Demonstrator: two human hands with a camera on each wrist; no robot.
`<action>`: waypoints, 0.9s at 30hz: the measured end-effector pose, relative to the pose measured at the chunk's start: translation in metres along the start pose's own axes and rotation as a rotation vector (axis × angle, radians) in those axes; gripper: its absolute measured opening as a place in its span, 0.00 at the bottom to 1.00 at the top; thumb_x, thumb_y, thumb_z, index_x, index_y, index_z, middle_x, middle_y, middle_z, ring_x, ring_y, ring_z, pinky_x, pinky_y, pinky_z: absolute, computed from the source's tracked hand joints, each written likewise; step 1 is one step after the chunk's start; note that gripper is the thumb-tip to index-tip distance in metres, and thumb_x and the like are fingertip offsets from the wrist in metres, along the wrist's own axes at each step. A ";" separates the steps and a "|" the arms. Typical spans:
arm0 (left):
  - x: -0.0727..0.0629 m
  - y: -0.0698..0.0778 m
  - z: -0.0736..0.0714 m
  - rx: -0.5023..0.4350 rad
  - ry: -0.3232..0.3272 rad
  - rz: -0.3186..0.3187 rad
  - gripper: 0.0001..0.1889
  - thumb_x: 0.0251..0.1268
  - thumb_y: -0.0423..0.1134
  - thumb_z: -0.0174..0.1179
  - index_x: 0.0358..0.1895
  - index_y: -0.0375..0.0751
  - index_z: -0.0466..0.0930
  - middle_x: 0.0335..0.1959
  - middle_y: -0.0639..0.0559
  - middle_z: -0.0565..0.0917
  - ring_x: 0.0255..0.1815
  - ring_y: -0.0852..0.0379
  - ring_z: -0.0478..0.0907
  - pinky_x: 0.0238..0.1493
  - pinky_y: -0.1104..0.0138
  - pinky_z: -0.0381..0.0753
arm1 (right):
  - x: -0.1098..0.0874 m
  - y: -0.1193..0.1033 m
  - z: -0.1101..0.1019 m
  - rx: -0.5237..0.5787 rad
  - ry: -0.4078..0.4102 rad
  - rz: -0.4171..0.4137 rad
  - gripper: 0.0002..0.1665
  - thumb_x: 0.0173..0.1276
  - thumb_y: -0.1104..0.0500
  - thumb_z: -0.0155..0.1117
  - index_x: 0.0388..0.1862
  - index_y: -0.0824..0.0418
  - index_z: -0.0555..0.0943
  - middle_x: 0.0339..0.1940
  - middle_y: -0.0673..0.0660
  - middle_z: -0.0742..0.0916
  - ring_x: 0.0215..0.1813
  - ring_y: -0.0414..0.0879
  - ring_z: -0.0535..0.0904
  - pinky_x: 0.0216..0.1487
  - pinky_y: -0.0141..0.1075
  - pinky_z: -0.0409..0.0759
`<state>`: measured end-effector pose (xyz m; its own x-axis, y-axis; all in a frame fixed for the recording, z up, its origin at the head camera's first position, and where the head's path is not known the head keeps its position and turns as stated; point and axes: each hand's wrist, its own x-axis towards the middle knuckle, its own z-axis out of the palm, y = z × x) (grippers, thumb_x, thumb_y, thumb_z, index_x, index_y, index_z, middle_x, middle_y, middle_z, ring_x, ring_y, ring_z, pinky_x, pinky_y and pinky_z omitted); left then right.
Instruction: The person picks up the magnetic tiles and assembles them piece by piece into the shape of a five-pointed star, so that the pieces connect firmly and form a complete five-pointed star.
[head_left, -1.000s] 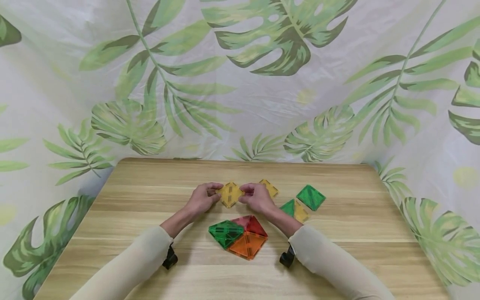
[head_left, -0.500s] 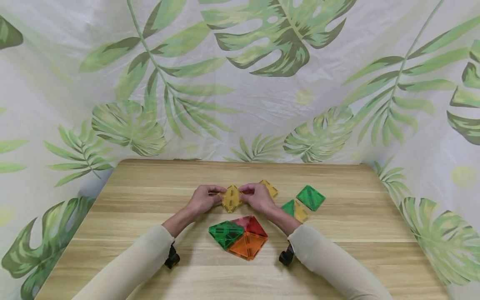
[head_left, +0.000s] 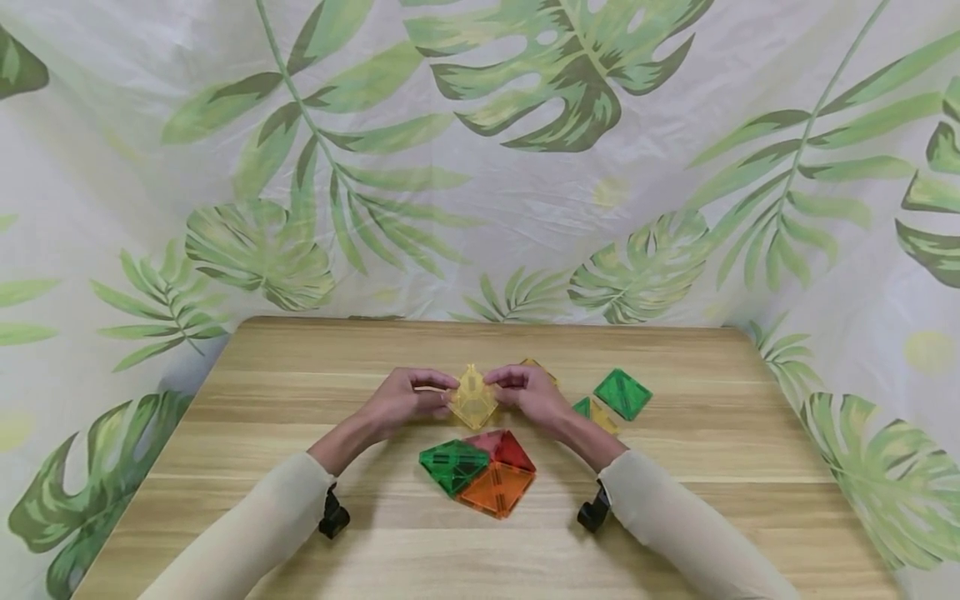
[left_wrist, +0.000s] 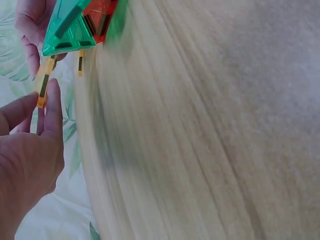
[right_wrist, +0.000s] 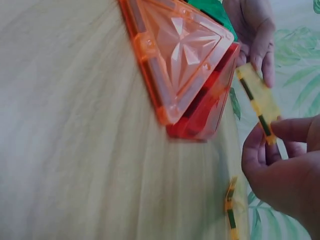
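My left hand [head_left: 401, 396] and right hand [head_left: 536, 396] face each other over the far half of the table. Between them they pinch yellow translucent magnetic tiles [head_left: 474, 402], joined into a pointed piece, one hand at each side. In the left wrist view my thumb and fingers grip one corner of the yellow tile [left_wrist: 44, 87]; the right wrist view shows the opposite corner gripped the same way [right_wrist: 257, 102]. Nearer my body stands a raised cluster of magnetic tiles: green [head_left: 452, 464], orange [head_left: 498, 490] and red [head_left: 516, 452].
Right of my right hand lie a green square of two triangles [head_left: 623, 394] and a joined green and yellow pair [head_left: 602, 417], partly behind my forearm. Another yellow tile [head_left: 542, 369] lies behind the right hand. Patterned cloth [head_left: 480, 233] hangs beyond the table's far edge.
The yellow tiles, first seen as a wide flat diamond, narrowed and now stand tilted with a point upward. My right forearm has shifted slightly right, covering more of the green and yellow pair.
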<state>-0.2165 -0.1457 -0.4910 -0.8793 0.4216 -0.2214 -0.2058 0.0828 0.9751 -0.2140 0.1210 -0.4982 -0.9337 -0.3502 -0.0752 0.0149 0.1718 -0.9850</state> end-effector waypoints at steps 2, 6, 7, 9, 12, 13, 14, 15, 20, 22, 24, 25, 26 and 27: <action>-0.001 -0.001 0.000 -0.003 -0.037 0.000 0.17 0.70 0.21 0.63 0.60 0.23 0.82 0.60 0.33 0.83 0.49 0.51 0.88 0.61 0.49 0.85 | -0.002 0.002 -0.003 0.018 -0.026 0.002 0.13 0.73 0.72 0.65 0.55 0.71 0.86 0.50 0.62 0.90 0.44 0.43 0.82 0.46 0.35 0.82; -0.002 -0.004 0.001 -0.006 -0.107 0.005 0.17 0.70 0.21 0.63 0.60 0.22 0.81 0.60 0.31 0.82 0.50 0.48 0.88 0.61 0.49 0.85 | -0.006 0.007 -0.008 0.068 -0.067 0.013 0.15 0.72 0.72 0.66 0.56 0.73 0.84 0.45 0.57 0.90 0.44 0.44 0.83 0.46 0.34 0.83; -0.002 -0.005 0.002 -0.004 -0.117 0.003 0.17 0.69 0.22 0.64 0.60 0.22 0.81 0.60 0.32 0.82 0.49 0.47 0.88 0.60 0.49 0.85 | -0.007 0.008 -0.009 0.087 -0.076 0.020 0.16 0.71 0.73 0.66 0.56 0.73 0.84 0.44 0.56 0.90 0.44 0.44 0.83 0.45 0.34 0.83; -0.002 -0.007 0.003 -0.001 -0.134 -0.004 0.16 0.69 0.22 0.64 0.59 0.22 0.81 0.57 0.33 0.83 0.48 0.47 0.88 0.59 0.50 0.86 | -0.010 0.010 -0.010 0.125 -0.097 0.036 0.16 0.71 0.73 0.65 0.57 0.74 0.83 0.43 0.53 0.89 0.43 0.44 0.83 0.44 0.34 0.83; -0.002 -0.010 0.006 0.004 -0.148 -0.022 0.15 0.68 0.22 0.65 0.57 0.23 0.82 0.53 0.36 0.84 0.46 0.49 0.88 0.57 0.53 0.88 | -0.014 0.011 -0.010 0.172 -0.122 0.074 0.18 0.70 0.73 0.65 0.58 0.74 0.82 0.41 0.51 0.89 0.41 0.44 0.84 0.43 0.34 0.82; -0.002 -0.011 0.007 0.004 -0.147 -0.030 0.15 0.68 0.21 0.65 0.57 0.24 0.82 0.52 0.37 0.84 0.45 0.49 0.88 0.56 0.54 0.88 | -0.014 0.012 -0.009 0.179 -0.128 0.084 0.18 0.69 0.74 0.65 0.58 0.74 0.82 0.41 0.51 0.89 0.40 0.44 0.84 0.42 0.34 0.82; -0.002 -0.012 0.008 0.000 -0.151 -0.034 0.15 0.67 0.21 0.65 0.56 0.24 0.82 0.50 0.38 0.84 0.45 0.49 0.88 0.56 0.55 0.88 | -0.015 0.013 -0.009 0.182 -0.131 0.093 0.18 0.69 0.73 0.66 0.57 0.74 0.82 0.40 0.51 0.89 0.40 0.44 0.84 0.42 0.33 0.83; -0.003 -0.013 0.009 -0.005 -0.154 -0.037 0.15 0.67 0.21 0.65 0.56 0.24 0.82 0.50 0.38 0.84 0.44 0.49 0.88 0.56 0.55 0.89 | -0.016 0.014 -0.009 0.182 -0.132 0.100 0.18 0.69 0.73 0.66 0.57 0.73 0.82 0.40 0.51 0.88 0.40 0.44 0.84 0.42 0.33 0.83; -0.004 -0.016 0.014 -0.038 -0.162 -0.046 0.15 0.67 0.20 0.65 0.56 0.24 0.81 0.49 0.39 0.83 0.44 0.49 0.88 0.56 0.55 0.88 | -0.017 0.017 -0.008 0.170 -0.130 0.102 0.16 0.70 0.73 0.67 0.56 0.73 0.82 0.40 0.51 0.88 0.40 0.44 0.84 0.43 0.34 0.84; -0.003 -0.018 0.015 -0.035 -0.159 -0.046 0.15 0.67 0.20 0.65 0.56 0.24 0.81 0.48 0.40 0.83 0.44 0.49 0.88 0.55 0.57 0.89 | -0.016 0.019 -0.007 0.156 -0.134 0.092 0.16 0.70 0.73 0.67 0.56 0.73 0.82 0.41 0.52 0.88 0.41 0.43 0.84 0.45 0.34 0.86; -0.004 -0.020 0.015 -0.010 -0.154 -0.039 0.15 0.67 0.20 0.65 0.55 0.25 0.81 0.47 0.40 0.84 0.44 0.50 0.87 0.53 0.59 0.89 | -0.016 0.021 -0.006 0.112 -0.138 0.074 0.16 0.70 0.73 0.68 0.56 0.73 0.82 0.43 0.54 0.88 0.43 0.43 0.84 0.46 0.34 0.86; -0.004 -0.021 0.016 0.004 -0.152 -0.036 0.14 0.66 0.20 0.65 0.54 0.26 0.82 0.46 0.40 0.84 0.44 0.50 0.86 0.52 0.60 0.89 | -0.016 0.021 -0.006 0.084 -0.140 0.061 0.16 0.70 0.73 0.68 0.56 0.73 0.82 0.44 0.55 0.88 0.45 0.44 0.84 0.46 0.33 0.86; -0.004 -0.022 0.016 0.026 -0.151 -0.032 0.14 0.66 0.21 0.66 0.54 0.26 0.82 0.45 0.40 0.84 0.44 0.50 0.86 0.51 0.62 0.89 | -0.016 0.021 -0.005 0.055 -0.141 0.045 0.16 0.69 0.73 0.68 0.56 0.72 0.82 0.46 0.57 0.88 0.46 0.44 0.85 0.47 0.33 0.86; -0.005 -0.022 0.016 0.049 -0.150 -0.026 0.14 0.65 0.21 0.66 0.53 0.27 0.82 0.45 0.41 0.85 0.44 0.51 0.86 0.50 0.63 0.89 | -0.017 0.021 -0.005 0.019 -0.144 0.029 0.17 0.69 0.73 0.68 0.56 0.72 0.82 0.48 0.59 0.88 0.48 0.45 0.85 0.48 0.33 0.86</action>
<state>-0.2009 -0.1349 -0.5116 -0.7991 0.5488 -0.2456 -0.2032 0.1378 0.9694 -0.1995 0.1348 -0.5173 -0.8718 -0.4740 -0.1235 0.0490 0.1666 -0.9848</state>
